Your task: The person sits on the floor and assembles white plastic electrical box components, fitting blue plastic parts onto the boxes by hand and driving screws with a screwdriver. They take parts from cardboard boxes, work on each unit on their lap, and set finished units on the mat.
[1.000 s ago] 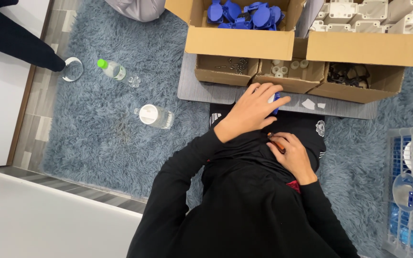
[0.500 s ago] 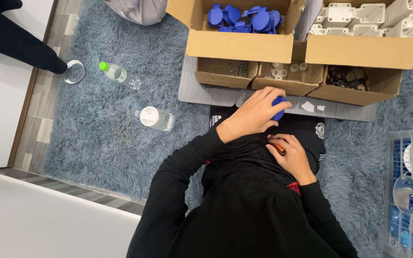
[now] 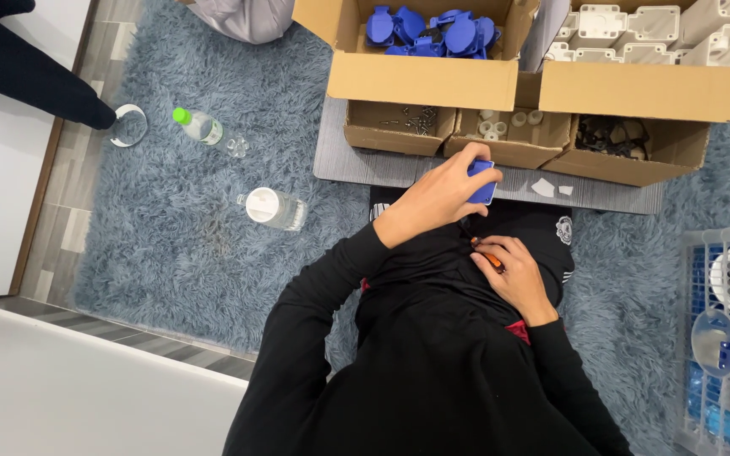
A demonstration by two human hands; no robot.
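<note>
Over the person's lap, the left hand (image 3: 433, 196) is closed around a small blue plastic part (image 3: 482, 181), with the fingers wrapped over its top edge. This part is held just in front of the grey board (image 3: 356, 156) that carries 3 small cardboard trays. Close below, the right hand (image 3: 513, 274) rests on the black clothing and its fingers pinch an orange-handled tool (image 3: 488, 257); only a small piece of it is visible. Behind the trays stands a big cardboard box (image 3: 420, 80) with more blue parts inside, and beside it a box of white plastic parts (image 3: 652, 89). On the blue shaggy rug (image 3: 171, 236) to the left lie 2 clear bottles, one with a green cap (image 3: 198, 125) and one with a white cap (image 3: 272, 208).
</note>
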